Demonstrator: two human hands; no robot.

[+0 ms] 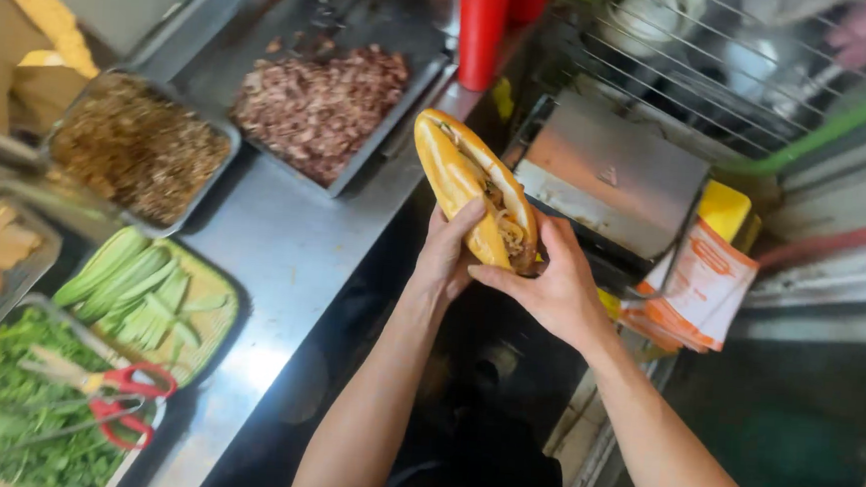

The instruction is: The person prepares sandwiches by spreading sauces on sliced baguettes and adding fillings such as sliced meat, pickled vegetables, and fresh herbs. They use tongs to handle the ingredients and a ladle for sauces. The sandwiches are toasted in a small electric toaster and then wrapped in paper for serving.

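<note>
A filled baguette sandwich [465,180], golden crust with meat showing in its slit, is held in mid-air over the edge of a steel counter [282,254]. My left hand [444,254] cups it from below at its near end. My right hand [551,286] grips the same near end from the right, fingers wrapped under the bread. Both hands touch each other at the sandwich's lower tip.
On the counter stand a tray of chopped meat [321,106], a tray of shredded brown filling [138,145], cucumber strips [145,291], and greens with red-handled scissors [118,400]. Red sauce bottles [483,26] stand behind. Orange-and-white paper bags [701,290] hang right, beside a metal box [608,174].
</note>
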